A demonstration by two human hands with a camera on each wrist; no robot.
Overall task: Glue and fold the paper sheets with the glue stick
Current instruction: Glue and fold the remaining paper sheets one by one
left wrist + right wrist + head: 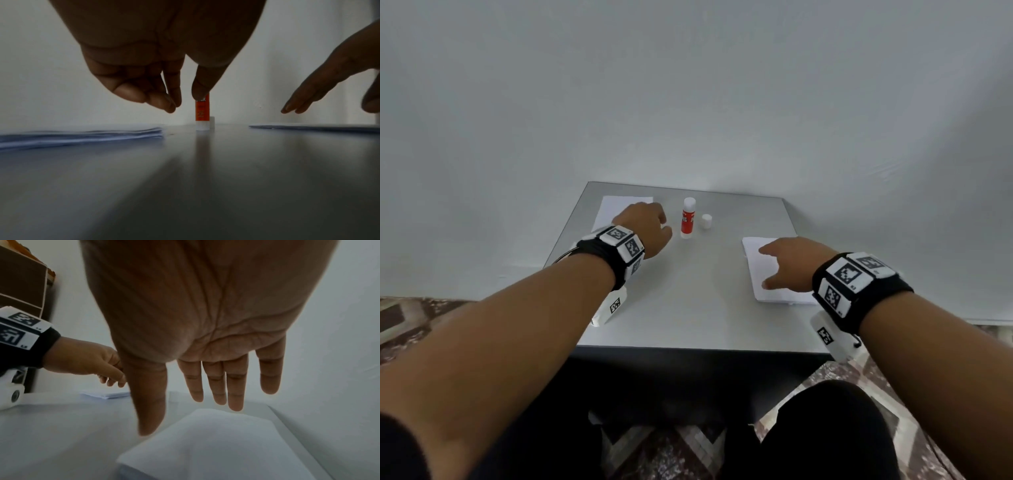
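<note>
Glue stick stands upright and uncapped at the far middle of the tabletop, its white cap just beside it — likely parked within reach of either hand. Left hand hovers loosely curled, empty, near the left paper stack; right hand flat-fingered over the right sheets, probably to take one. Orange label print unreadable.

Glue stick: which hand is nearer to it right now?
Left. The left hand hangs just beside the upright glue stick, fingers loosely curled, not touching it. The right hand is farther off, spread flat above the paper stack on the table's right side.
</note>
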